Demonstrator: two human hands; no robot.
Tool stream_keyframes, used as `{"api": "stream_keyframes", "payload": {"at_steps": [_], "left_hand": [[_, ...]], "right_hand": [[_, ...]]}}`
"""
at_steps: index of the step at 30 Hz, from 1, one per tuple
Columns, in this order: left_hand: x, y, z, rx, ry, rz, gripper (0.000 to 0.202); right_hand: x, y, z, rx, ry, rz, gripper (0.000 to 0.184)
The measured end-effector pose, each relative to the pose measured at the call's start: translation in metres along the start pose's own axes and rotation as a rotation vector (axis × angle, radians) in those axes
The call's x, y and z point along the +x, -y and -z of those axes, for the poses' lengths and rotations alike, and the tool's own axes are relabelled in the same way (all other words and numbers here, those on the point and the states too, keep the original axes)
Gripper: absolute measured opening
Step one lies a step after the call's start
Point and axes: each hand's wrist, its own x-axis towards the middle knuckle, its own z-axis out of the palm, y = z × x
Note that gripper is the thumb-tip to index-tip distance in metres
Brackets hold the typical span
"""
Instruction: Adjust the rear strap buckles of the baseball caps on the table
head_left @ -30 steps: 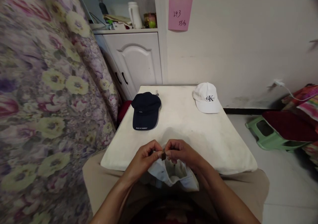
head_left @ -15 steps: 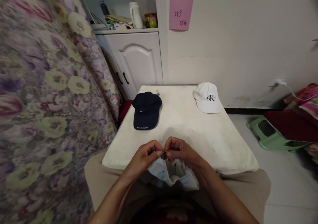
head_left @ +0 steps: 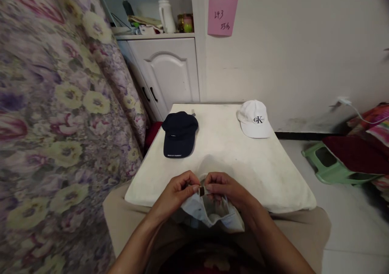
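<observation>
A pale cap (head_left: 193, 208) hangs over my lap at the table's near edge, its back opening towards me. At its strap sits a small dark metal buckle (head_left: 201, 191). My left hand (head_left: 178, 189) pinches the strap right beside the buckle. Just across from it, my right hand (head_left: 226, 188) has thumb and fingers closed on the strap's other side; the fingers partly hide what they grip. Farther off lie a navy cap (head_left: 180, 134) on the left and a white cap (head_left: 254, 118) with black letters on the right.
The caps lie on a cream-covered table (head_left: 225, 140). A floral curtain (head_left: 67, 144) hangs close on my left. Behind the table are a white cabinet (head_left: 170, 73) and a wall with a pink note (head_left: 223, 14). A green stool (head_left: 326, 160) stands to the right.
My right hand has drawn slightly right, away from my left fingers. The buckle now shows more clearly between the hands.
</observation>
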Motion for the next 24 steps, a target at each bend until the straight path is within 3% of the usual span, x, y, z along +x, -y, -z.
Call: {"api": "stream_keyframes", "payload": {"at_steps": [11,14,24], "left_hand": [[-0.003,-0.003,0.001,-0.02,-0.016,-0.006,0.023],[-0.003,-0.004,0.001,-0.033,0.002,0.001,0.023],[-0.004,-0.01,-0.002,-0.016,0.077,0.021,0.023]], "right_hand": [[-0.01,0.005,-0.005,0.071,0.066,-0.046,0.032],[-0.011,0.003,-0.004,0.1,0.086,-0.059,0.026],[-0.008,0.001,-0.004,-0.044,0.096,0.017,0.024]]}}
